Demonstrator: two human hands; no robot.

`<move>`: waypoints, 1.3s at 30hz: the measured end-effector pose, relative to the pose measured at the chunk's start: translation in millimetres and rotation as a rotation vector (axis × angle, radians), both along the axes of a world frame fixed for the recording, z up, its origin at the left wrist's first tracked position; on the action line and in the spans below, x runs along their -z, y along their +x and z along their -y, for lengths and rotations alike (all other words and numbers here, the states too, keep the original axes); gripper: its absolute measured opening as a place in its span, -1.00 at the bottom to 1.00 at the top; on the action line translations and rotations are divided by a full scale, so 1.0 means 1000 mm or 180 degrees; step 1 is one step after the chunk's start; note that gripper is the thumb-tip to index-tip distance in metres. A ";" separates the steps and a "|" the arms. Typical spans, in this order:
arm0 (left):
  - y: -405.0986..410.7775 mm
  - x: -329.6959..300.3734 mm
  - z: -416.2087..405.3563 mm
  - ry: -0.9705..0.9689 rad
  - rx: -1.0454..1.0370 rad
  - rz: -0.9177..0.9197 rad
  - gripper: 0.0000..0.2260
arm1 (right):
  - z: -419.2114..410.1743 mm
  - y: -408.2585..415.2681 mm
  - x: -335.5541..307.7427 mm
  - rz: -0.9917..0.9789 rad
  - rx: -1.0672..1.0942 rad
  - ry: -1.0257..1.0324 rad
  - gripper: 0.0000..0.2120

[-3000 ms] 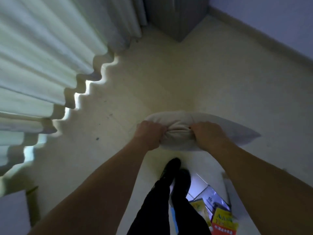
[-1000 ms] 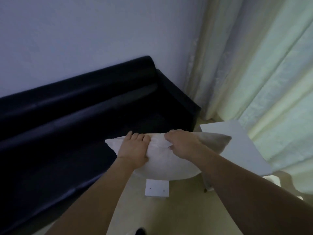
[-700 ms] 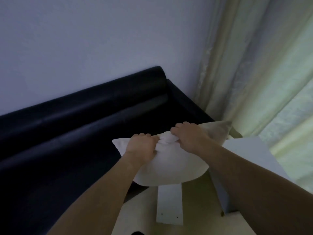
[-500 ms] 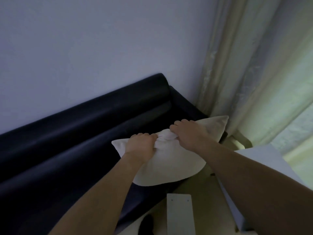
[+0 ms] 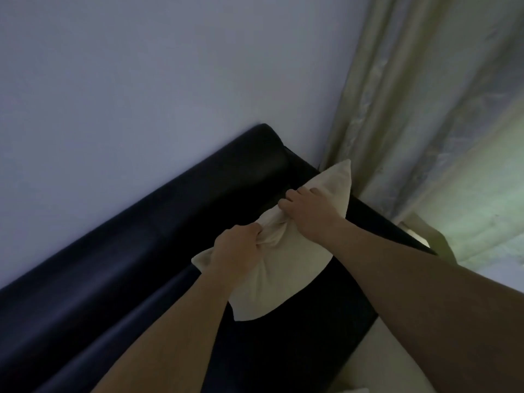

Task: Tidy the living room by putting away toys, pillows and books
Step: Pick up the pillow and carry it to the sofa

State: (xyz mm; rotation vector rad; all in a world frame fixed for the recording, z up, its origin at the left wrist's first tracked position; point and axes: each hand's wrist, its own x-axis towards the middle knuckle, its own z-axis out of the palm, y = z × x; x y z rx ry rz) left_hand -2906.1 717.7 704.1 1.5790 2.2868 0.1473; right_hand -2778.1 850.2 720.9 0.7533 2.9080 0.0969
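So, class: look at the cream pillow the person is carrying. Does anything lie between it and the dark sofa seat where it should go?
Nothing visible does. Both the left hand and right hand grip the pillow by its bunched edge, over the corner of the sofa; the seat below looks bare, though dim.

A dark sofa (image 5: pixel 119 285) runs from 8 o'clock up toward the centre, its rounded backrest set against a plain pale wall (image 5: pixel 141 95) that fills the view from 9 to 12 o'clock. Pale curtains (image 5: pixel 425 95) hang from 12 to 3 o'clock, just beside the sofa's far end. A strip of light floor (image 5: pixel 397 361) shows at 5 o'clock.
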 end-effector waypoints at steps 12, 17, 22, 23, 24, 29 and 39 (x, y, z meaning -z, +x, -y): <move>-0.096 0.096 -0.087 -0.0657 -0.0426 -0.0211 -0.85 | -0.066 -0.075 0.110 0.0401 0.0684 -0.0947 -0.28; -0.077 0.059 -0.079 -0.0414 -0.0063 -0.0486 -0.84 | -0.057 -0.042 0.067 0.0266 0.0845 -0.0804 -0.35; -0.034 0.015 -0.071 -0.0418 0.0236 -0.0172 -0.66 | -0.032 0.017 0.010 0.0116 0.1273 -0.1106 -0.34; -0.021 0.006 -0.067 -0.0388 0.0292 -0.0120 -0.63 | -0.024 0.032 -0.001 0.0089 0.1377 -0.1165 -0.34; -0.008 -0.001 -0.065 -0.0342 0.0342 -0.0070 -0.61 | -0.015 0.047 -0.009 0.0058 0.1491 -0.1214 -0.34; 0.078 -0.033 -0.056 -0.0250 0.0720 0.0023 -0.60 | 0.034 0.143 -0.030 -0.0053 0.2092 -0.1409 -0.34; 0.315 -0.066 0.004 -0.0141 0.1887 0.0021 -0.63 | 0.166 0.392 -0.046 -0.0604 0.3185 -0.1412 -0.41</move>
